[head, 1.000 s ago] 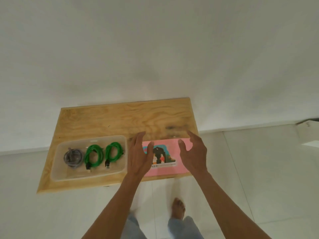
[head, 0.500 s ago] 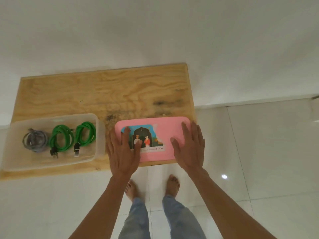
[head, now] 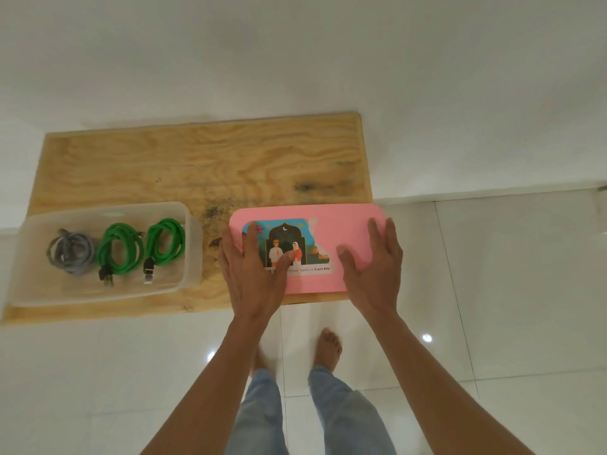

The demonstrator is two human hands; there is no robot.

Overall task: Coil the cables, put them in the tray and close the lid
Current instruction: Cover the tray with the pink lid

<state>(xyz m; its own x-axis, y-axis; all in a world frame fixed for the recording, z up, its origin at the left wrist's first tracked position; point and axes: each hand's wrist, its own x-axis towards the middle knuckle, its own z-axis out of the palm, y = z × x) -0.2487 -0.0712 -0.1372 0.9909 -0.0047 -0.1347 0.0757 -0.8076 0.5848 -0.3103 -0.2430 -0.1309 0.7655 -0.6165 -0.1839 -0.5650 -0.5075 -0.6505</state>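
Observation:
A clear plastic tray (head: 194, 247) stands on the left of the wooden table (head: 197, 159). In it lie a coiled grey cable (head: 70, 254) and two coiled green cables (head: 120, 251) (head: 166, 241), side by side. To the tray's right is the pink lid (head: 345, 224) with a picture sticker, near the table's front right corner. My left hand (head: 253, 284) grips the lid's left end, thumb on the sticker. My right hand (head: 374, 277) grips its right end, fingers over the edge.
The table is a small plywood board against a white wall (head: 295, 60). A glossy white tiled floor (head: 492, 290) surrounds it. My bare feet and jeans (head: 328, 405) show below the table's front edge. The lid's right corner reaches just past the table's right edge.
Both hands came down onto the pink lid and closed on its two ends. The lid has shifted a little to the right.

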